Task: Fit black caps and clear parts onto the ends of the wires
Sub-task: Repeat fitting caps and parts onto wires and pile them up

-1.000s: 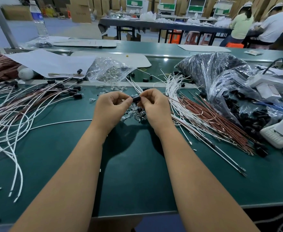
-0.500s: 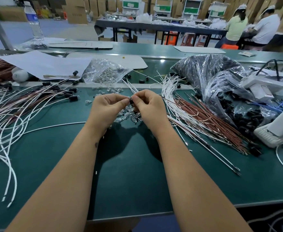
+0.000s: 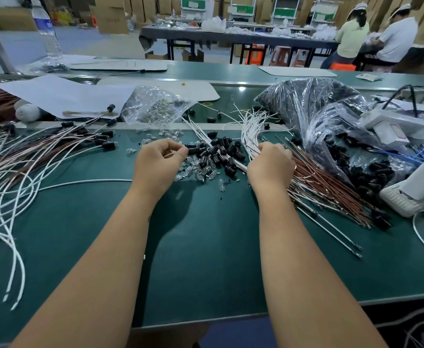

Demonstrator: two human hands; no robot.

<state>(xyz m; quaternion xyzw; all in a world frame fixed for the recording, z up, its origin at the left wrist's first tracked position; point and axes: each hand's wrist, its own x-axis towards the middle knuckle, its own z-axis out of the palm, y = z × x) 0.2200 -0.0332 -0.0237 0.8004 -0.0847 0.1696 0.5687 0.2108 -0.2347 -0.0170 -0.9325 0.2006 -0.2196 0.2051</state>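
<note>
Apart now, the hands had separated from their earlier joined pinch. Left hand (image 3: 159, 163) pinched a black cylindrical cap (image 3: 193, 149) on a thin white wire (image 3: 85, 182). Right hand (image 3: 270, 163) curled over the white wire bundle (image 3: 250, 126). Between them lay glossy black caps (image 3: 221, 153) and clear glassy parts (image 3: 201, 175).

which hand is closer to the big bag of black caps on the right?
Right. The right hand sits on the wire bundle just beside the bag of black caps; the left hand is across the loose cap pile, pinching a cap.
</note>
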